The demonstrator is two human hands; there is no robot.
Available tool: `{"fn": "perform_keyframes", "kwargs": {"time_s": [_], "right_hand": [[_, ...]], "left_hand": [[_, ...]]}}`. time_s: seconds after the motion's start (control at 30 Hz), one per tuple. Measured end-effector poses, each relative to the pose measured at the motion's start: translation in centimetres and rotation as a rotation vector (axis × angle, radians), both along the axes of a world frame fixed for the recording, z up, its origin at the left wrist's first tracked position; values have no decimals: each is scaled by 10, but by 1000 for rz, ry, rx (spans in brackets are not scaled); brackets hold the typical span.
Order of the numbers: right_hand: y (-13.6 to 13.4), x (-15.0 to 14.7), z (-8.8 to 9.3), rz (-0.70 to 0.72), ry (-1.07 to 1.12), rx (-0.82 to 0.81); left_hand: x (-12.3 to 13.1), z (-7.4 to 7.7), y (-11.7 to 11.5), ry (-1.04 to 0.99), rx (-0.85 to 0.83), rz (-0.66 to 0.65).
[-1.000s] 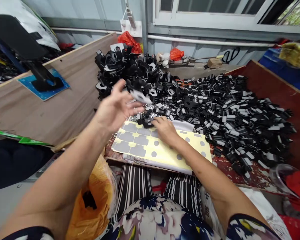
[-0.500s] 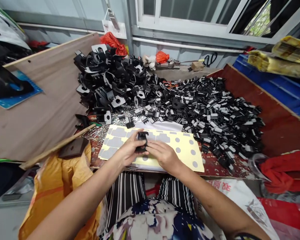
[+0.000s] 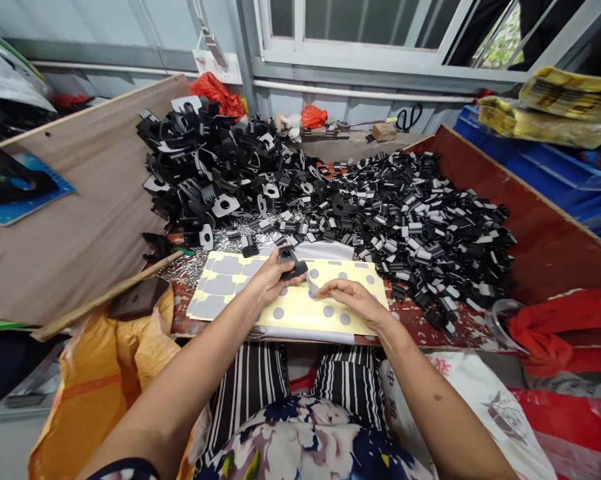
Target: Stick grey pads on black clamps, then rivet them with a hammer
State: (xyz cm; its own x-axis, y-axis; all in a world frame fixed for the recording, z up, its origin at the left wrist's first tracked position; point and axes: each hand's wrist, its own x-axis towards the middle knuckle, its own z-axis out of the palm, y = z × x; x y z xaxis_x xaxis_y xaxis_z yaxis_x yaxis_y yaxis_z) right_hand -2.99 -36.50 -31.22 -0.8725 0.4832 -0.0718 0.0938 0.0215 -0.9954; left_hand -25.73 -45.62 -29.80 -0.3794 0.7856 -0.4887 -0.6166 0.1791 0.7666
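1. Head view up, and I have both bare hands over the yellow sheet (image 3: 300,319), which lies on the worn red tabletop (image 3: 430,339).
2. Left hand (image 3: 273,280) first: fingers closed around one black part (image 3: 294,267), holding it just above the middle of that sheet, palm turned upward.
3. Right hand (image 3: 353,298) now, on the other side: fingers drawn narrow, tips at a small grey flap (image 3: 313,288) just beside the black part. Pinched or merely touched? I cannot tell from here.
4. Down on the sheet, I count off grey dots around the right hand, and broader grey shapes at the left end.
5. Behind the hands, a heap of larger black parts (image 3: 190,167) rises at left, some with pale faces; it runs into a spread of smaller black clips (image 3: 430,233) at right.
6. Left edge of the work: a wooden stick (image 3: 110,295) slants above the orange bag (image 3: 87,393). Far right, a red cloth (image 3: 545,330) droops near the table's corner.
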Motion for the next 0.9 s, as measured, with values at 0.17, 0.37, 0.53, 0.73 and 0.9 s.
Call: {"fn": "perform_keyframes", "kwargs": {"time_s": [0.17,0.37,0.53,0.73,0.9], "right_hand": [[-4,0,15,-333,224,-9],[-32,-28,12,-546,310,137],[-41,-36,8,-584,280,183],[-43,-39,4,-561,246,180],[-43,-39,3,-550,234,152]], "left_hand": [[13,7,-12,-51,103,14],[46,23,-39,-235,275,-42],[54,23,-43,-287,315,-27],[53,21,-46,-289,292,-8],[51,20,-48,-278,288,-11]]}}
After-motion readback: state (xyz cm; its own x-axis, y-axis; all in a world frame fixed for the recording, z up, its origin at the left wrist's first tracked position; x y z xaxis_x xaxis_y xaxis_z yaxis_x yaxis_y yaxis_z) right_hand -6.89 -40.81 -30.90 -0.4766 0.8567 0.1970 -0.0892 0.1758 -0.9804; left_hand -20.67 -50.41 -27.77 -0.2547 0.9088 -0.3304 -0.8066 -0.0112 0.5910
